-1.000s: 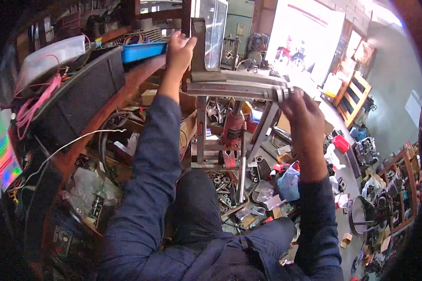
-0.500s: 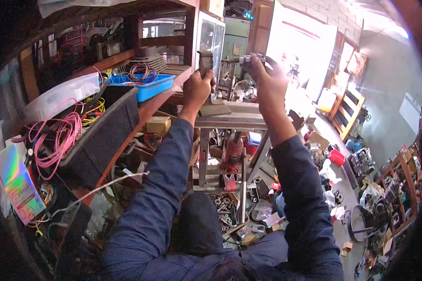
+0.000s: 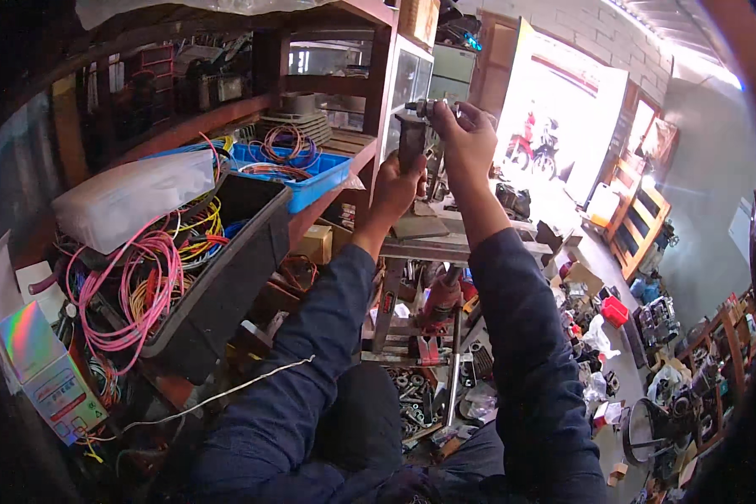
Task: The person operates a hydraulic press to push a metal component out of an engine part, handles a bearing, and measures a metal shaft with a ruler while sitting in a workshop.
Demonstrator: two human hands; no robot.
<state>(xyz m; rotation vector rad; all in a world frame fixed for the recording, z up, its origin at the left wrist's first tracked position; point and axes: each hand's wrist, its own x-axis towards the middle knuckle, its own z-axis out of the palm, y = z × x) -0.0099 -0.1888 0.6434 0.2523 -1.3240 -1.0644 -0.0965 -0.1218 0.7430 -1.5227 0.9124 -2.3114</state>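
Raised in front of me, my left hand (image 3: 395, 193) is closed around the lower part of a dark, flat-sided metal piece (image 3: 412, 144) that stands upright. Just above it and to the right, my right hand (image 3: 464, 149) pinches a short, shiny, stepped metal part (image 3: 427, 108) between thumb and fingers. This part lies roughly level across the top end of the dark piece. Whether the two touch, I cannot tell. Below the hands is a steel press frame (image 3: 428, 249) with a flat metal plate (image 3: 418, 227) on it and a red bottle jack (image 3: 439, 304) under its beam.
On the left, a black bin (image 3: 235, 269) holds coiled pink and yellow wires (image 3: 147, 290), with a translucent box (image 3: 134, 202) on top. Behind it a blue tray (image 3: 319, 185) sits on a wooden shelf. Metal parts (image 3: 412, 399) litter the floor. A red motorbike (image 3: 525, 143) stands beyond the doorway.
My hands have come together from well apart, bringing the shiny part to the top of the dark piece. The surroundings have shifted right in the picture.
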